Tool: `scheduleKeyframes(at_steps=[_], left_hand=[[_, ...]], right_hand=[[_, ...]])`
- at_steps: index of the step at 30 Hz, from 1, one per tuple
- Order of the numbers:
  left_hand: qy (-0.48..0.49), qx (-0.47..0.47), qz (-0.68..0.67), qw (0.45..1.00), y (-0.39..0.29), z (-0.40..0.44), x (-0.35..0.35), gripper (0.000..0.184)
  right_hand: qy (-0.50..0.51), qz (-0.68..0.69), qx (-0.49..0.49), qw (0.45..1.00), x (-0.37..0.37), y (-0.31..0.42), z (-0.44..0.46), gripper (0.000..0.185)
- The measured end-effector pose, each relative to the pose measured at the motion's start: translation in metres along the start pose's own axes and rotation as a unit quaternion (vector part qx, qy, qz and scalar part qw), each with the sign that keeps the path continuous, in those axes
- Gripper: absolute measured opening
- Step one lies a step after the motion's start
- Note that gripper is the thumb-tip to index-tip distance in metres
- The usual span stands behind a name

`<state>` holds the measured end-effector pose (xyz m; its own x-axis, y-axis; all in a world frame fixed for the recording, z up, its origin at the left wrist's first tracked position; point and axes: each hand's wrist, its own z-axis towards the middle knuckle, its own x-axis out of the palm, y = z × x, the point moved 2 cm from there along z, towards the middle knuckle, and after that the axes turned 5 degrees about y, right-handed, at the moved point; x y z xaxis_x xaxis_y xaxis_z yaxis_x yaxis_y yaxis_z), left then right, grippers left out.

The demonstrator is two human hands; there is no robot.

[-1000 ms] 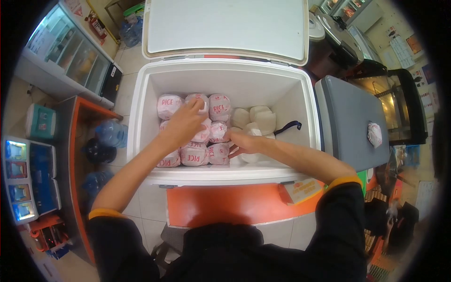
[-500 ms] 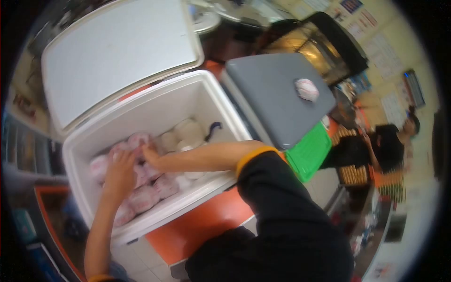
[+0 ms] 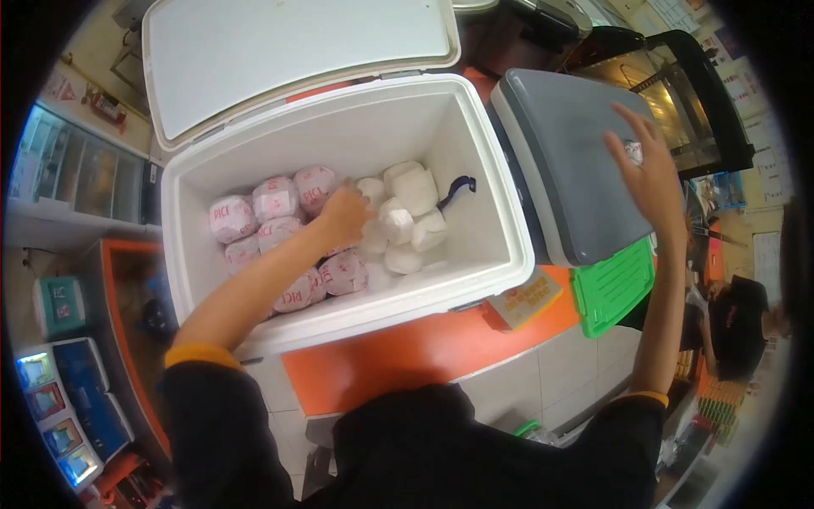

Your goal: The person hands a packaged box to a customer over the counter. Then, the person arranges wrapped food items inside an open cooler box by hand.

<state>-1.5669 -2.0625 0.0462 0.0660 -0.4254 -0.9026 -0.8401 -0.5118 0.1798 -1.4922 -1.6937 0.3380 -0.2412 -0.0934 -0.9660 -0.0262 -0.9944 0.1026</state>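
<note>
Inside the white cooler box, my left hand is at the border between two groups of wrapped bundles. Its fingertips point down and are partly hidden, so its grip is unclear. On the left lie several round bundles in paper with red print; on the right are several plain white bundles. My right hand is over the grey cooler lid, thumb and fingers spread. Close by its thumb and fingers, a printed wrapped bundle sits on that lid, partly covered by the hand.
The white cooler's raised lid leans back behind it. A green plastic lid and a yellow box are to the right on the orange counter. Another person stands at far right. A dark glass-fronted oven is behind.
My right hand has left the cooler and moved right to the grey lid. My left hand has shifted right, toward the plain white bundles. The view has turned slightly.
</note>
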Motion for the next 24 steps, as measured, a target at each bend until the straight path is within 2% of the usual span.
scheduleKeyframes(at_steps=[1,2,3,5,7,8,10,11,12,13,14,15,17,18,19,20,21,22,23,24], left_hand=[[0.001,0.061,0.014,0.998,-0.004,0.004,0.015,0.040],[0.000,0.066,0.012,0.998,-0.003,-0.002,0.010,0.040],[0.084,0.076,0.068,0.991,0.000,-0.007,0.005,0.036],[0.160,0.100,0.123,0.974,-0.007,-0.008,0.012,0.032],[0.022,0.071,0.137,0.988,-0.012,-0.017,0.019,0.025],[0.028,0.065,0.137,0.988,-0.016,-0.014,0.026,0.025],[0.022,0.116,-0.023,0.993,-0.015,-0.010,0.030,0.025],[-0.044,0.132,-0.147,0.979,-0.017,-0.021,0.015,0.023],[-0.115,0.148,-0.270,0.945,-0.023,-0.031,0.001,0.021],[-0.036,0.168,-0.206,0.963,-0.026,-0.033,0.002,0.018],[0.046,0.193,-0.144,0.969,-0.030,-0.035,0.010,0.015],[0.047,0.182,-0.152,0.970,-0.033,-0.037,0.020,0.015],[0.048,0.206,-0.072,0.975,-0.040,-0.030,0.034,0.014],[0.047,0.213,-0.045,0.975,-0.044,-0.027,0.032,0.015],[0.113,0.179,-0.030,0.977,-0.052,-0.027,0.017,0.020],[0.181,0.144,-0.013,0.973,-0.053,-0.032,0.002,0.026],[0.179,0.139,-0.011,0.974,-0.050,-0.040,-0.013,0.026],[0.190,0.108,-0.179,0.959,-0.046,-0.051,-0.031,0.029],[0.195,0.076,-0.343,0.916,-0.041,-0.065,-0.047,0.031],[0.194,0.072,-0.344,0.916,-0.037,-0.085,-0.067,0.031]], right_hand=[[-0.022,-0.074,0.020,0.997,0.015,-0.059,-0.002,0.053],[-0.044,-0.148,0.042,0.987,0.034,-0.102,-0.004,0.058],[-0.041,-0.154,0.051,0.986,0.045,-0.112,-0.005,0.058],[-0.018,-0.015,0.073,0.997,0.050,-0.131,-0.013,0.061],[-0.011,-0.030,0.123,0.992,0.049,-0.150,-0.011,0.060],[-0.008,-0.033,0.159,0.987,0.053,-0.151,-0.006,0.059],[-0.028,0.129,0.109,0.985,0.061,-0.165,-0.001,0.057],[-0.043,0.279,0.150,0.947,0.056,-0.143,0.001,0.056],[-0.043,0.420,0.191,0.886,0.046,-0.116,0.002,0.055],[-0.033,0.430,0.174,0.885,0.044,-0.093,0.007,0.055],[0.026,0.578,0.131,0.805,0.043,-0.069,0.008,0.054],[0.086,0.703,0.087,0.701,0.039,-0.042,0.008,0.054],[0.172,0.630,-0.064,0.755,0.021,0.055,0.007,0.055],[0.223,0.528,-0.156,0.804,0.019,0.093,0.007,0.056],[0.266,0.415,-0.243,0.836,0.019,0.124,0.007,0.057],[0.327,0.429,-0.291,0.790,0.039,0.148,0.009,0.060],[0.261,0.359,-0.397,0.803,0.065,0.169,0.012,0.058],[0.269,0.314,-0.439,0.797,0.092,0.190,0.013,0.057],[0.277,0.269,-0.479,0.788,0.119,0.209,0.013,0.055],[0.306,0.276,-0.477,0.776,0.143,0.225,0.012,0.053]])
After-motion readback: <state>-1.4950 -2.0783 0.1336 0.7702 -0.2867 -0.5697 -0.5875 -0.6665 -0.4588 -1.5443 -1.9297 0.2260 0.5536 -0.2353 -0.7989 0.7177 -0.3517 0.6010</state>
